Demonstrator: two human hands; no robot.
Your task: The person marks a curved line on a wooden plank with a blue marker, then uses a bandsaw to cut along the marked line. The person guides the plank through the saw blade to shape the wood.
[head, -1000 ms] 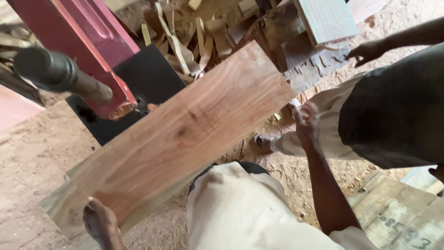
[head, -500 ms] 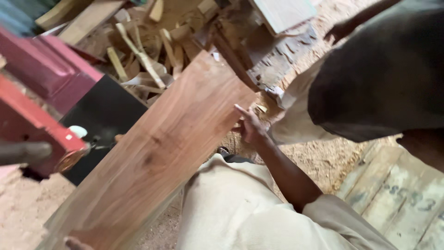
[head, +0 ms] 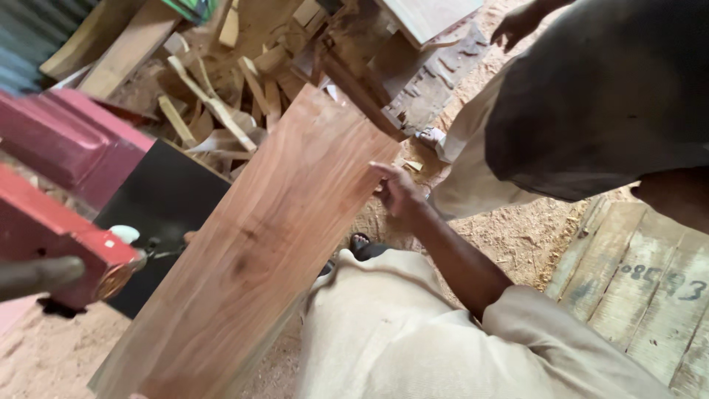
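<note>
Reddish board (head: 258, 244) is laid diagonally across frame centre. Right hand (head: 399, 193) is pressed, fingers extended, against its right edge. Left hand is out of view.

Under me the floor (head: 509, 236) is bare earth strewn with sawdust, lit by plain daylight. Ahead lies a heap of pale wood offcuts (head: 221, 89) and scrap boards. To my left stands a red machine (head: 59, 192) with a black panel (head: 159, 214) beside it, and corrugated metal sheeting (head: 29, 37) behind. A weathered wooden pallet (head: 642, 281) lies on my right.
</note>
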